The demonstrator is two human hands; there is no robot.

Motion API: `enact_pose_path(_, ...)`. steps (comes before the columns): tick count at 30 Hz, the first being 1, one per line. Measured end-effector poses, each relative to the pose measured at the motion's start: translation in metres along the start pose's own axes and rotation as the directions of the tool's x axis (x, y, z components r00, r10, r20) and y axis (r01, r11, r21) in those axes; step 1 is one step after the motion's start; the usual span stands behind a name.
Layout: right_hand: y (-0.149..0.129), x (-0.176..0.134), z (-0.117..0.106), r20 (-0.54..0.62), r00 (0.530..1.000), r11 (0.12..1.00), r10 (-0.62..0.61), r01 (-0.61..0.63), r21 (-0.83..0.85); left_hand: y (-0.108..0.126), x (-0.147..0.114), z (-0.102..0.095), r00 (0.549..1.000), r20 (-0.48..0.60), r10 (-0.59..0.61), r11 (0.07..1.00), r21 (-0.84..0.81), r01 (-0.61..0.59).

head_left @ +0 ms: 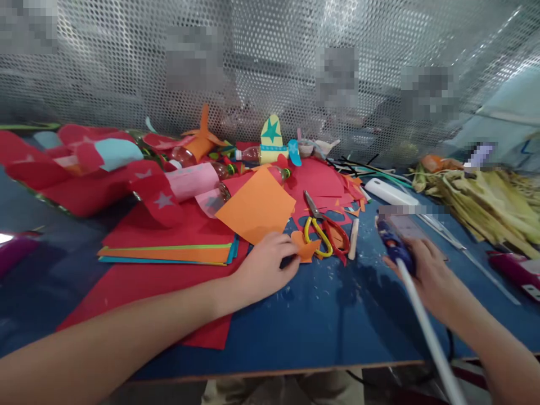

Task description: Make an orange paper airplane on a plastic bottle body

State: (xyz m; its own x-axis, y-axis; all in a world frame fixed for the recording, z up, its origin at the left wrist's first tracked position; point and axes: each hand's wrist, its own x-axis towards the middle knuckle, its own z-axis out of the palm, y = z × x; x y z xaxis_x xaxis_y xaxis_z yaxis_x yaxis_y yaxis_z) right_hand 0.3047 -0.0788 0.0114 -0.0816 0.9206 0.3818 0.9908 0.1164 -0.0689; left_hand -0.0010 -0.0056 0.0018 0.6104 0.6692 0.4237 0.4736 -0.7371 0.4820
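A small orange cut-out [310, 247] lies by the yellow grip of the scissors [320, 216], its near edge at the left hand [265, 267], whose thumb and forefinger close narrowly and appear to pinch it. The right hand [434, 275] wraps its fingers around a glue gun [390, 239], nozzle pointing away from the person and well apart from the cut-out, a long white glue stick [426, 326] trailing from its back. The cutting of this piece looks finished; the cut-out is joined to nothing, so any gluing of it appears yet to be done. Just behind the left hand, an orange sheet [257, 205] lies whole beside a stack [169, 256] of coloured paper. Beyond, the work looks well advanced: a bottle [251, 154] wears a yellow wrap [272, 138] with a green star, near a pink wrap [194, 181] and star-marked red pieces [162, 199]. Offcuts [358, 191] litter the table [320, 326]; dry husks [476, 197] lie heaped at far right.
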Motion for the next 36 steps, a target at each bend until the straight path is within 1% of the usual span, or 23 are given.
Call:
enact_pose_path(3, 0.012, 0.012, 0.01, 0.039, 0.998, 0.998, -0.054, 0.055, -0.036, -0.003, 0.0, 0.0, 0.997, -0.066, -0.033, 0.999, 0.014, 0.034)
enact_pose_path(5, 0.017, 0.017, 0.016, 0.075, 0.992, 0.994, -0.099, 0.102, -0.041, -0.006, 0.001, 0.0, 0.993, -0.091, -0.068, 0.998, 0.01, 0.07)
enact_pose_path(9, 0.027, 0.026, 0.021, 0.132, 0.98, 0.988, -0.148, 0.142, 0.052, -0.009, 0.004, -0.002, 0.985, -0.075, -0.157, 0.987, -0.04, 0.154)
enact_pose_path(12, 0.029, 0.03, 0.011, 0.258, 0.956, 0.985, -0.139, 0.107, 0.136, -0.008, 0.006, -0.005, 0.981, -0.055, -0.184, 0.982, -0.047, 0.182)
enact_pose_path(14, 0.025, 0.035, -0.001, 0.321, 0.943, 0.989, -0.086, 0.042, 0.14, -0.006, 0.007, -0.007, 0.981, -0.052, -0.184, 0.982, -0.042, 0.182)
enact_pose_path(16, 0.017, 0.044, -0.016, 0.323, 0.946, 0.993, -0.019, -0.019, 0.114, -0.004, 0.007, -0.009, 0.982, -0.046, -0.185, 0.982, -0.037, 0.183)
enact_pose_path(19, 0.0, 0.064, -0.032, 0.35, 0.937, 0.992, -0.008, -0.036, 0.119, -0.002, 0.006, -0.009, 0.984, -0.047, -0.173, 0.985, -0.015, 0.172)
enact_pose_path(20, -0.005, 0.072, -0.035, 0.361, 0.932, 0.992, 0.004, -0.049, 0.116, -0.002, 0.006, -0.009, 0.985, -0.052, -0.163, 0.987, -0.003, 0.163)
enact_pose_path(22, -0.012, 0.088, -0.037, 0.352, 0.933, 0.995, 0.068, -0.089, 0.045, -0.002, 0.005, -0.009, 0.988, -0.062, -0.141, 0.989, 0.025, 0.143)
enact_pose_path(25, -0.011, 0.111, -0.03, 0.303, 0.94, 0.987, 0.157, -0.155, -0.029, -0.003, 0.006, -0.008, 0.99, -0.063, -0.126, 0.991, 0.04, 0.129)
enact_pose_path(28, -0.001, 0.131, -0.015, 0.273, 0.937, 0.976, 0.218, -0.204, -0.08, -0.004, 0.006, -0.007, 0.99, -0.036, -0.137, 0.99, 0.04, 0.138)
enact_pose_path(31, 0.012, 0.152, 0.003, 0.28, 0.925, 0.966, 0.255, -0.229, -0.123, -0.003, 0.006, -0.006, 0.988, -0.022, -0.154, 0.988, 0.024, 0.155)
enact_pose_path(36, 0.022, 0.184, 0.024, 0.3, 0.895, 0.941, 0.331, -0.291, -0.172, -0.004, 0.003, -0.006, 0.986, -0.062, -0.155, 0.988, -0.01, 0.155)
